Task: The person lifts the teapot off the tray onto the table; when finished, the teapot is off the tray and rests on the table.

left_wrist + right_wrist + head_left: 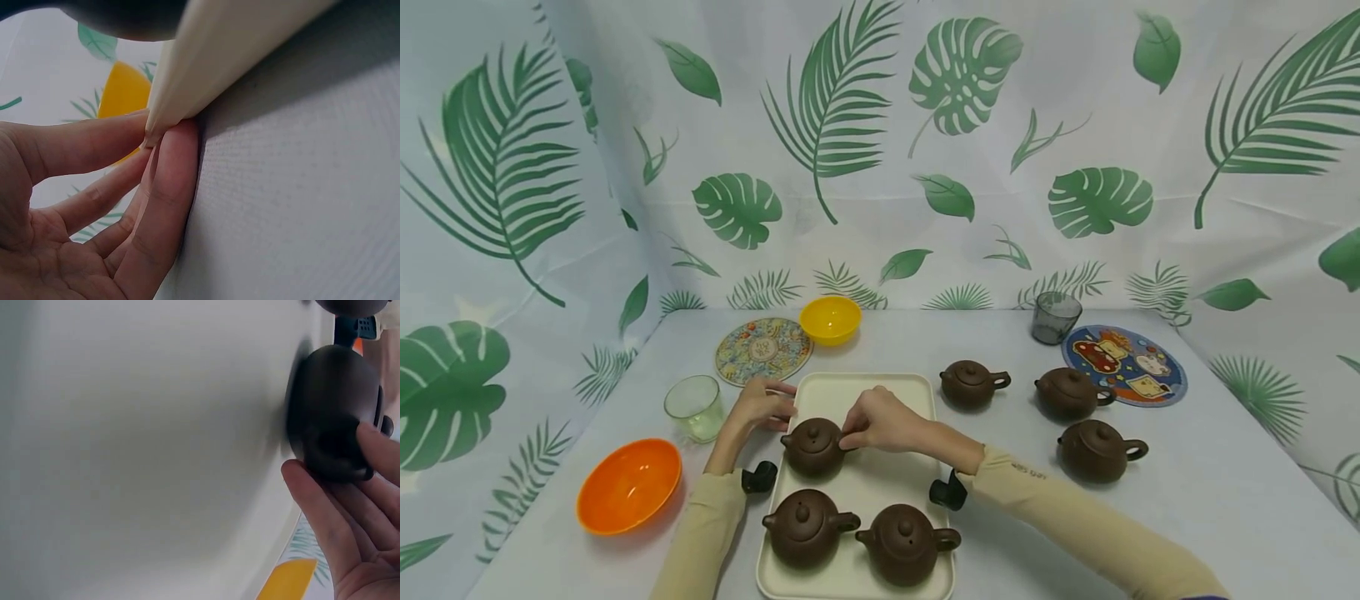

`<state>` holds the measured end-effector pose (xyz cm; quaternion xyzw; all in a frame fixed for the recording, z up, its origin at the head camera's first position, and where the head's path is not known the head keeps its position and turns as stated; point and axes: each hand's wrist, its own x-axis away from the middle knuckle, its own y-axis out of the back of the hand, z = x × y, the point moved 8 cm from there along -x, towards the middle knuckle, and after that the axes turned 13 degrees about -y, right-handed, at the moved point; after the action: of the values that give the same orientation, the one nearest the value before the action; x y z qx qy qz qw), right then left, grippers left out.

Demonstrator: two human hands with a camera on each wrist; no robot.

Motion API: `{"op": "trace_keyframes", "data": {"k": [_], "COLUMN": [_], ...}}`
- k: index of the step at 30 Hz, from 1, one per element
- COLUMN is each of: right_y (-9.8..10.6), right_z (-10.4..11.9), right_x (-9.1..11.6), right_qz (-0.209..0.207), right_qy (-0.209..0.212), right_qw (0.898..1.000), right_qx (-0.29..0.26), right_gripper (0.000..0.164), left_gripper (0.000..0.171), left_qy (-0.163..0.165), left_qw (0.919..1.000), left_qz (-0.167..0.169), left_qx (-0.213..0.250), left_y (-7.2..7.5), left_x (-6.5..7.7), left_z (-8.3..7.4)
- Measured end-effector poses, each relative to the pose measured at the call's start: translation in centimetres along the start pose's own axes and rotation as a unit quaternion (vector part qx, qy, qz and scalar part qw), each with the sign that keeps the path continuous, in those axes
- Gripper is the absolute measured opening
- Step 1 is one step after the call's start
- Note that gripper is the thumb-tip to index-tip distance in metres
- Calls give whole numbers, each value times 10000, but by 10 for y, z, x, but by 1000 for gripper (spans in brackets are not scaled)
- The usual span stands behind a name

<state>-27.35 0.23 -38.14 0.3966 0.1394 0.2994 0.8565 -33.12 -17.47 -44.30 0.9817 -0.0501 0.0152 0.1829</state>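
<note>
My right hand (883, 419) pinches the handle of a dark brown teapot (813, 450) at the left side of a cream tray (865, 385). In the right wrist view, thumb and fingers close round that teapot's (337, 387) handle, low over the tray (156, 425). My left hand (760, 408) grips the tray's left edge; its thumb and fingers (175, 169) pinch the rim in the left wrist view. Near the tray's front stand two more brown teapots, one left (803, 533) and one right (904, 550), lids on.
Right of the tray stand three brown teapots (970, 387), a grey glass (1056, 318) and a blue patterned mat (1150, 390). Leftward are an orange bowl (628, 487), a clear greenish glass (694, 410), a floral round mat (752, 354) and a yellow bowl (831, 321). A leaf-print curtain (865, 250) hangs behind.
</note>
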Motion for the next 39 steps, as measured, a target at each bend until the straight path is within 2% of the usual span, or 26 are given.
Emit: {"op": "trace_keyframes", "data": {"k": [9,14,18,21,27,32,39], "right_y": [6,21,41,58,84,97,105], "right_z": [-3,-17,-32,-45,-76,-95,-109], "right_x": [10,28,46,61,94,116,134], "right_qz": [-305,-358,-477,-659,-767,-906,-1017], "right_qy": [-49,-170,-244,-282,-702,-720,-733], "right_qw": [9994,9975,9961,9954,9930,9928,9921], "right_qx": [-137,-589,-706,-632,-561,-311,-76], "right_gripper": [7,10,11,11,12,12,10], "left_gripper": [41,40,40,39,39,40,41], "left_qy": [-128,-69,25,28,-16,-93,-121], "left_qw": [9996,9996,9998,9998,9998,9997,9995], "left_qz": [187,145,93,79,51,69,116], "left_qx": [187,222,197,181,172,212,275], "left_y": [-1,-2,-2,-2,0,0,-1], "left_x": [2,2,2,2,1,2,2], "left_z": [-4,-1,1,1,-1,-2,-2]}}
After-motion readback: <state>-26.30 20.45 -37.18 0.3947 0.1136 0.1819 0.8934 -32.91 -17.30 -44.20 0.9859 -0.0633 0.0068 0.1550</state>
